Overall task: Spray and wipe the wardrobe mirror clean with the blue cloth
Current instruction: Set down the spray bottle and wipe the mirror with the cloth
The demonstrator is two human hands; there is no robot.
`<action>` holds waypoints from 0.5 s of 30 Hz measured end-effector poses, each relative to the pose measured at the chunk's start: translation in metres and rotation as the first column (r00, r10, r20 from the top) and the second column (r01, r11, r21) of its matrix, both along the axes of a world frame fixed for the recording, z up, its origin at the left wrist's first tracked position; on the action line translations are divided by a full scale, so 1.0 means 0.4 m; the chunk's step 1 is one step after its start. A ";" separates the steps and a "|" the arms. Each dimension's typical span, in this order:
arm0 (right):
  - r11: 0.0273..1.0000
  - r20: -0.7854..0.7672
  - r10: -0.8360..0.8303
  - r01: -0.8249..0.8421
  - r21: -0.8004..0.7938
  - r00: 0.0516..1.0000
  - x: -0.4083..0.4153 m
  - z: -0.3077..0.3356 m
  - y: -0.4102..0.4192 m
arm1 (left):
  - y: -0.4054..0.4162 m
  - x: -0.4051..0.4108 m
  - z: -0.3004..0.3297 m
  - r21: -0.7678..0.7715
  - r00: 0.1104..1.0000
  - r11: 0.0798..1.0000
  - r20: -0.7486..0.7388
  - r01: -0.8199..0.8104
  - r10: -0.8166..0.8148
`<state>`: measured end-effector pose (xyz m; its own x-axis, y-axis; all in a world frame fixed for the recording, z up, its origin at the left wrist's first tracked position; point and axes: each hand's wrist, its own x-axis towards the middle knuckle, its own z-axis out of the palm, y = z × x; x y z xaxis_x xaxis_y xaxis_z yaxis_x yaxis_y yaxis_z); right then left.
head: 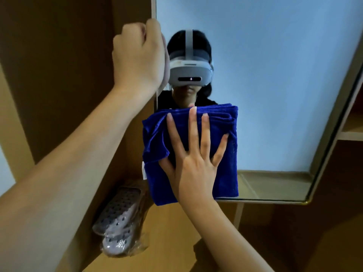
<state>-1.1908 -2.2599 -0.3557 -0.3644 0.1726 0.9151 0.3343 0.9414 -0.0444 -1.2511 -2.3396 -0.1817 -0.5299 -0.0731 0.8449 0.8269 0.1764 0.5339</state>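
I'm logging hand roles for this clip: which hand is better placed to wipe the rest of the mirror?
Right hand: it presses the blue cloth flat on the mirror. Left hand grips the mirror's edge.

Left hand clenched, right hand fingers splayed

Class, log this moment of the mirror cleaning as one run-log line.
step: wiping | right hand: flat, pressing cloth on mirror | left hand: gripping mirror edge | spray bottle: not seen
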 end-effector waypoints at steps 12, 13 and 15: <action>0.996 0.034 -0.052 0.049 0.077 0.998 0.014 -0.112 0.038 | -0.002 0.030 -0.148 -0.063 0.998 0.998 -0.047 0.026 -0.029; 0.996 0.027 -0.047 0.045 0.077 0.999 0.018 -0.118 0.046 | 0.002 0.033 -0.150 -0.053 0.999 0.998 -0.042 0.030 -0.032; 0.995 0.008 -0.045 0.044 0.085 0.999 0.031 -0.130 0.067 | 0.008 0.038 -0.155 -0.042 0.999 0.999 -0.041 0.012 -0.014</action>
